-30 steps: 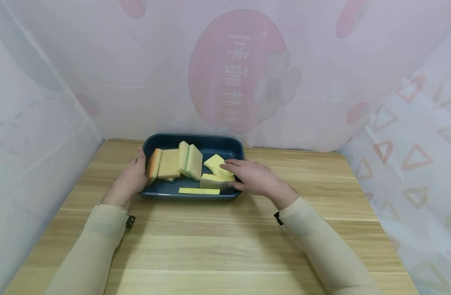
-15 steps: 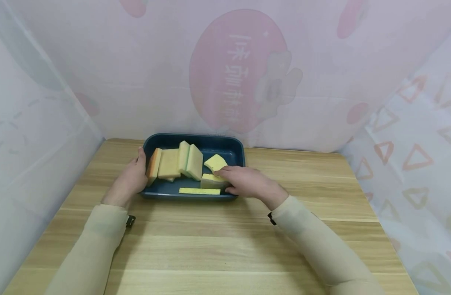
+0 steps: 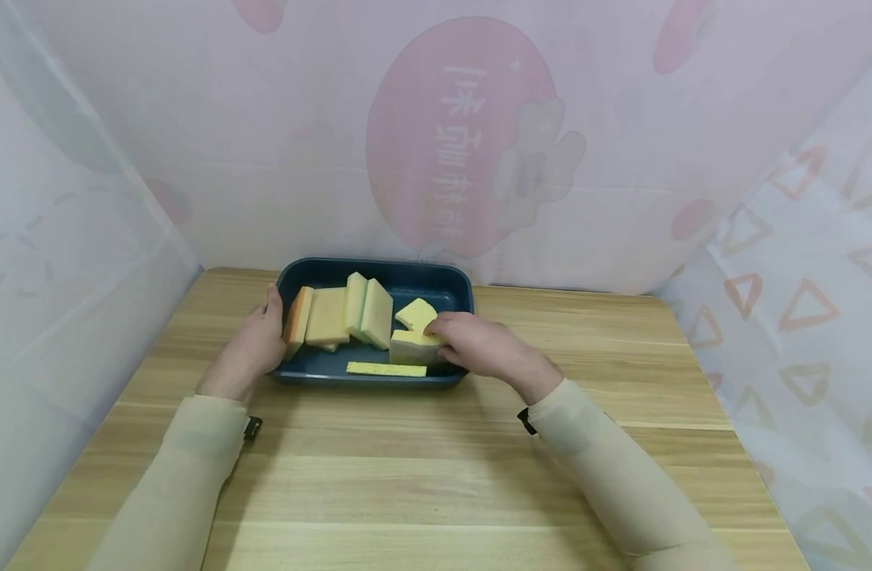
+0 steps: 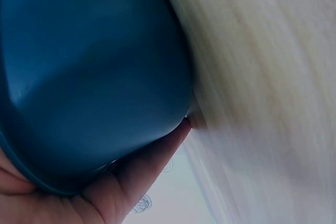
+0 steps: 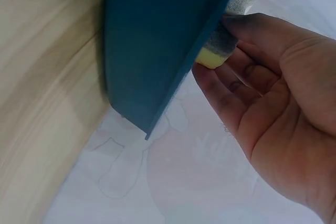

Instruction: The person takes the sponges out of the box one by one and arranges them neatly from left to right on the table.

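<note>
Writing: pale characters run down a pink circle on the back wall; they are faint and I cannot read them with certainty.
Side wall: the right side wall is printed with orange and tan triangles.
Tray: a dark blue tray stands on the wooden table, its far rim near the back wall.
Right hand: at the tray's right end, the right hand pinches a grey-and-yellow sponge between thumb and fingers, the gap narrow.
Sponge: it is inside the tray, toward the near right corner.
Left hand: the left hand rests against the outside of the tray's left end; the fingers that show lie straight, one along the outer wall, and the rest are hidden.
Beside the right fingers: a small yellow sponge lies just behind the held one, and a thin yellow strip lies along the tray's near wall.
Left half: an orange-backed sponge tilts near the left wall; next come a tan sponge and two leaning sponges.
Room: wood spreads right of the tray and toward the person, with the two sleeves over the near part.
</note>
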The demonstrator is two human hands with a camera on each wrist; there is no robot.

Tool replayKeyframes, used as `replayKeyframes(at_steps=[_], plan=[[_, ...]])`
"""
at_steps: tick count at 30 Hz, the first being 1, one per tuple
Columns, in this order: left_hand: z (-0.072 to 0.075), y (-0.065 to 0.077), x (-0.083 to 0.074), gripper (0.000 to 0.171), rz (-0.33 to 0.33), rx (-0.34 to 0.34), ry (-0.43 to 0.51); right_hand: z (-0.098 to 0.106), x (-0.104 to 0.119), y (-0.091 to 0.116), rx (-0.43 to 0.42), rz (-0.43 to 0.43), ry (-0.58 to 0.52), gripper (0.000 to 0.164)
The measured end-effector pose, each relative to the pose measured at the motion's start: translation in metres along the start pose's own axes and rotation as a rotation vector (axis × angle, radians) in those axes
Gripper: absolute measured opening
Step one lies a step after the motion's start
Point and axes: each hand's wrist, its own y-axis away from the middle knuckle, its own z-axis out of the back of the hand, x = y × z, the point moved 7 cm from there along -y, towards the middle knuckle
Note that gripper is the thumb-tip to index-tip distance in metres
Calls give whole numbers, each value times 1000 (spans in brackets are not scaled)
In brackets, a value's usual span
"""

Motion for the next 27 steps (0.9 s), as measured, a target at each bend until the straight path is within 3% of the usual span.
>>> replayKeyframes(at_steps=[27], plan=[[0,1,0,99,7,-11,-33,36,-27,14,-245,-83,-56,32]])
